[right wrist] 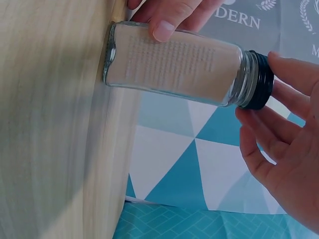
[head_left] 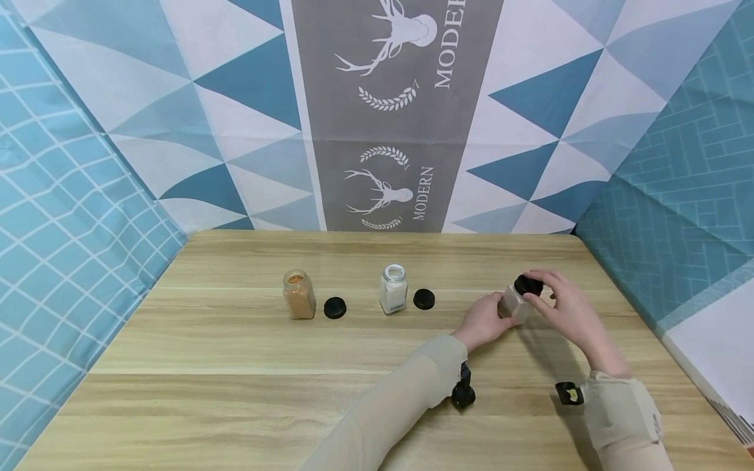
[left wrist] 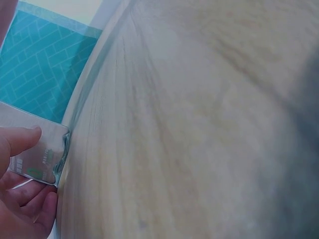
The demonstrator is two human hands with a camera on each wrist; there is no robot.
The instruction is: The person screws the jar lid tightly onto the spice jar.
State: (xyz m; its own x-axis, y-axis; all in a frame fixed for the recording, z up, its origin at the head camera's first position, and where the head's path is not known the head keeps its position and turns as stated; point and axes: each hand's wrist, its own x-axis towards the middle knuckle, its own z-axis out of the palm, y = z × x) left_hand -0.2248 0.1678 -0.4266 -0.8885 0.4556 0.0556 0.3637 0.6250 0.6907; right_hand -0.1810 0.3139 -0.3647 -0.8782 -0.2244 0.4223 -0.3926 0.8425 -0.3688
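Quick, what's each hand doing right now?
Left hand: closed, holding the glass jar of beige powder.
Right hand: closed, gripping that jar's black lid.

Head view: faces forward and down over tabletop (head_left: 235,405). Wrist views: close, rolled sideways, sharing the capped jar (right wrist: 184,67).

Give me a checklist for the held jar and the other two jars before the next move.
1. Jar steadied: ok, the left hand grips the held jar by its body.
2. Cap gripped: ok, the fingers of the right hand hold the black cap.
3. Cap on the neck: ok, though whether it is tight or loose, cannot tell.
4. Base flat on the table: cannot tell, full contact isn't clear.
5. Other jars closed: not ok, the orange-brown jar stands open beside a loose cap, the white jar beside a second cap.
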